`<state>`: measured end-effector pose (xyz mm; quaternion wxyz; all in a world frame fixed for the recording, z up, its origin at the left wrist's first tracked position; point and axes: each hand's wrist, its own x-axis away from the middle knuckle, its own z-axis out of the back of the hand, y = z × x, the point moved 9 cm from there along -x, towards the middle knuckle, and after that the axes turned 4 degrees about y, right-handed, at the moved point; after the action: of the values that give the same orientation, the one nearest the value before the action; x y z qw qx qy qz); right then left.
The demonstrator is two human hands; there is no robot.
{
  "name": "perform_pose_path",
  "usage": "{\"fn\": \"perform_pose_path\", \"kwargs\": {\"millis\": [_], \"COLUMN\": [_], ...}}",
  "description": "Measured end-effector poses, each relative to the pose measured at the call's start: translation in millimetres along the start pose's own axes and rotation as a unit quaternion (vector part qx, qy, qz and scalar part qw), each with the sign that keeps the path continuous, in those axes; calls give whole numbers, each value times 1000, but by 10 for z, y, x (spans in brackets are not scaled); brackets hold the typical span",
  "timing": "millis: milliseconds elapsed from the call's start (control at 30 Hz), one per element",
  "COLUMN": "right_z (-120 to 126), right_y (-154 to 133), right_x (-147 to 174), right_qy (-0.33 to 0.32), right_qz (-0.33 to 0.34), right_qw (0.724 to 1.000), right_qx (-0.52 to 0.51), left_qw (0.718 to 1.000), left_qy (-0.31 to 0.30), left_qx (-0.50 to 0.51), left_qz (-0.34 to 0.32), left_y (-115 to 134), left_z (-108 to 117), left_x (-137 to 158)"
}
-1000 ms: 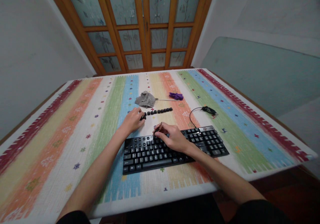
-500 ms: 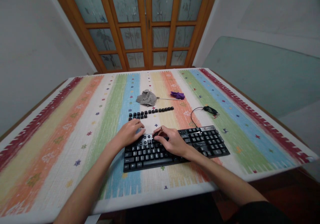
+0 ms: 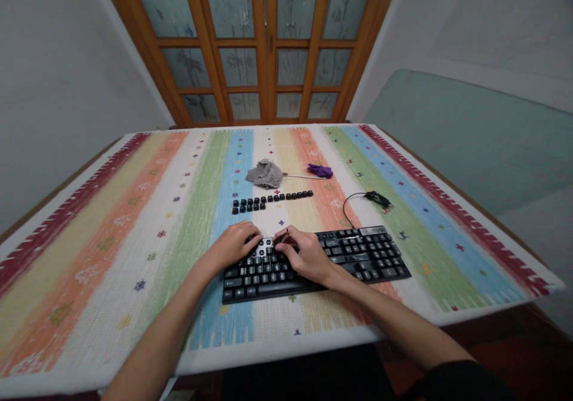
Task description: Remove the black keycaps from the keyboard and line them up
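Observation:
A black computer keyboard (image 3: pixel 277 280) lies at a slight angle on the table in front of me. My left hand (image 3: pixel 236 243) is at its upper left corner, fingers together over the top edge and thumb close to them. With thumb and fingers pinched, my right hand (image 3: pixel 307 256) is over the top row of keys, just right of the left hand. A small dark piece, apparently a black keycap, shows at its fingertips, partly hidden. Pale patches without caps show along the top row. Beyond the keyboard, loose black keycaps (image 3: pixel 276 197) lie in two rows.
Behind the keycaps rest a crumpled grey cloth (image 3: pixel 265 175) and a thin rod with a purple cloth-like end (image 3: pixel 320 170). The keyboard's bundled cable (image 3: pixel 377 198) lies at the right. A striped tablecloth (image 3: pixel 170 258) covers the table.
My left hand has come down slightly onto the keyboard's upper left edge, uncovering the left end of the keycap rows. My right hand stays pinched at nearly the same spot.

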<state>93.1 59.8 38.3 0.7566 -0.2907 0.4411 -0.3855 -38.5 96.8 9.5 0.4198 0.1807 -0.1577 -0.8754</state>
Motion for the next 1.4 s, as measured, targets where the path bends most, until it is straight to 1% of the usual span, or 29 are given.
{"fn": "perform_pose_path", "kwargs": {"millis": [100, 233, 367, 533, 667, 767, 933, 1067, 1133, 1233, 1400], "right_z": [-42, -163, -192, -149, -160, -172, -172, -79, -14, 81, 186], "right_y": [-48, -126, -110, -40, -28, 23, 182, 216, 191, 114, 29], "right_x": [-29, -68, -162, -286, -348, -398, -429, -405, -388, -362, -317], "right_qy": [-11, -57, -76, -75, -80, -85, -108, -98, -89, -76, -61], "right_qz": [11, 29, 16, -7, -20, -43, -90, -103, -102, -83, -54], "right_qw": [999, 993, 990, 992, 992, 991, 990, 988, 987, 991, 995], "right_qx": [35, 96, 118, 99, 97, 91, -1, -64, -82, -79, -61], "left_qw": [1000, 1000, 1000, 1000, 1000, 1000, 1000, 999, 997, 993, 992], "left_qy": [3, 12, 18, 21, 21, 24, 21, 49, 69, 84, 75], "left_qx": [2, 9, 12, 12, 4, -2, 3, 18, 42, 76, 82], "left_qz": [2, 1, -4, 0, 1, 2, -4, -11, -23, -45, -65], "left_y": [3, 13, 29, 23, 12, 3, 18, 94, 173, 310, 457], "left_z": [3, 17, 31, 31, 18, 12, 20, 133, 208, 283, 270], "left_x": [7, 10, 14, 20, 19, 19, 24, 32, 40, 53, 51]}}
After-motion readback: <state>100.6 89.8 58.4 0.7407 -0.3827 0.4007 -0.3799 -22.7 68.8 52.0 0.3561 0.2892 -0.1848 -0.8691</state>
